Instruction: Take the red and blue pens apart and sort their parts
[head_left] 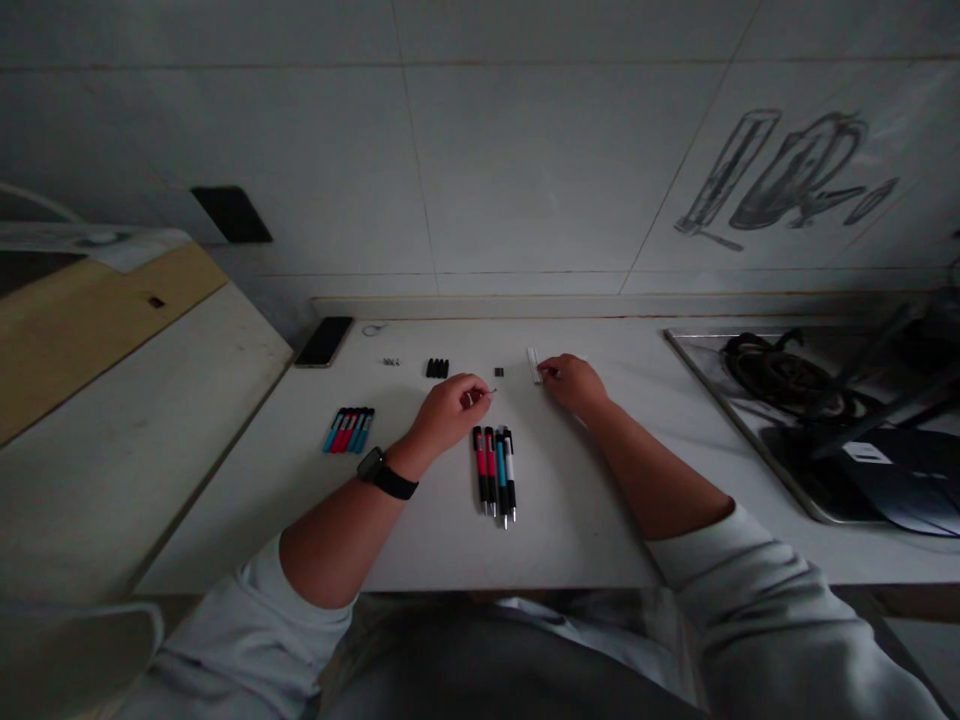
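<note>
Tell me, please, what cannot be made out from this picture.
Head view:
Thin piece in left hand: too small, partly covered by that hand.
White sticks: right hand hides any grip on them.
Springs: too small to count surely.
Tray: cut off by right edge.

The single camera, worn on the person's head, looks forward and down from close by, above the near edge of the flat white countertop (577, 545), reaching the pale grey panelled wall (525, 170) behind it.
</note>
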